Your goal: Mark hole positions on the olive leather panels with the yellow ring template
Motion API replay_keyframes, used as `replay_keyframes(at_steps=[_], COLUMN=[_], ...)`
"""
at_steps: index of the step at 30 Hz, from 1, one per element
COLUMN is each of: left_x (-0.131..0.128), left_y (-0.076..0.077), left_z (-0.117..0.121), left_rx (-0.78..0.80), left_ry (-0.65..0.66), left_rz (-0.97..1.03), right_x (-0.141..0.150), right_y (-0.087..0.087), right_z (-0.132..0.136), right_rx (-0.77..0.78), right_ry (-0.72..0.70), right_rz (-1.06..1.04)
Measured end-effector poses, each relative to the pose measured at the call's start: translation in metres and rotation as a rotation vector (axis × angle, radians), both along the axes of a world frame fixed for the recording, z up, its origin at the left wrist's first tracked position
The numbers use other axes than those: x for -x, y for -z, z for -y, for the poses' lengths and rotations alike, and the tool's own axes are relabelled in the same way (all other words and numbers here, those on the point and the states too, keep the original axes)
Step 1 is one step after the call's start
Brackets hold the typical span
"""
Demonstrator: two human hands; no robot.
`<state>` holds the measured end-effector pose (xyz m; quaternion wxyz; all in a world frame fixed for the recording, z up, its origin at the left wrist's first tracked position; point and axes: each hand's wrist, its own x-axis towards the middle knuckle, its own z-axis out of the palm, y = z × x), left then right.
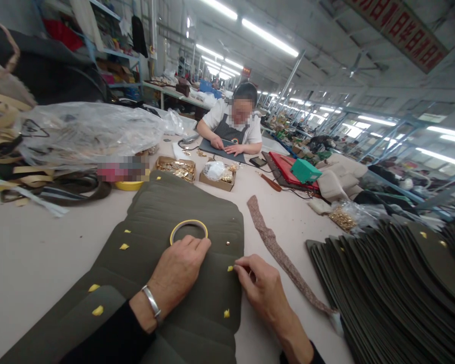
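My left hand (180, 268), with a silver bracelet at the wrist, is closed on the near edge of a roll of yellow tape (206, 228). The roll rests over a fanned stack of dark olive panels (144, 283). Small yellow tape pieces (97, 310) dot the panels along both sides. At the stack's right edge, my right hand (263, 283) pinches thumb and forefinger at a yellow tape piece (230, 268). A small shiny metal stud (228, 243) shows on the panel just above that piece.
Right of the stack lie a brown speckled strip (267, 237) and a thick row of dark panels (382, 283). Small boxes of gold hardware (176, 168) stand beyond. A co-worker (231, 126) sits across the table. Clear plastic bags (94, 131) and straps crowd the left.
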<state>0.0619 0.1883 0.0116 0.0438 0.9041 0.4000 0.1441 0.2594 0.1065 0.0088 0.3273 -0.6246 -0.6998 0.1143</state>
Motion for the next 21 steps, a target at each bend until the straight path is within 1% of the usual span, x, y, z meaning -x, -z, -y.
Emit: replay_keyframes(at_steps=[2,3,5,8,10,12,15,17,18,19,21], left_x=[0.0,-0.001,-0.002,-0.004,-0.004,-0.005,-0.005,-0.004,-0.003,-0.002,0.001], left_y=[-0.001,-0.002,-0.004,-0.007,-0.008,-0.008,-0.008,-0.006,-0.005,-0.004,-0.001], left_z=[0.0,0.0,0.002,0.003,0.004,0.004,0.004,0.003,0.002,0.001,-0.001], left_rx=[0.014,0.019,0.023,0.027,0.035,0.042,0.042,0.038,0.034,0.03,0.023], left_ry=[-0.002,-0.001,-0.006,-0.017,-0.021,-0.02,-0.028,-0.027,-0.015,0.009,0.082], left_rz=[-0.016,-0.023,-0.037,-0.055,-0.062,-0.063,-0.052,-0.037,-0.02,0.009,0.113], right_x=[0.003,0.006,0.012,0.021,0.024,0.024,0.023,0.021,0.02,0.019,0.018], right_y=[0.002,0.003,0.006,0.006,0.002,-0.004,-0.011,-0.014,-0.015,-0.016,-0.017], right_z=[-0.001,-0.002,-0.004,-0.007,-0.005,0.0,0.009,0.011,0.011,0.01,0.005], right_rx=[-0.01,0.006,0.063,0.161,0.209,0.28,0.452,0.517,0.503,0.453,0.284], right_ry=[-0.081,-0.077,0.013,0.17,0.211,0.175,0.014,-0.074,-0.084,-0.066,0.006], right_rz=[0.118,0.164,0.217,0.202,0.16,0.102,0.007,-0.054,-0.09,-0.132,-0.221])
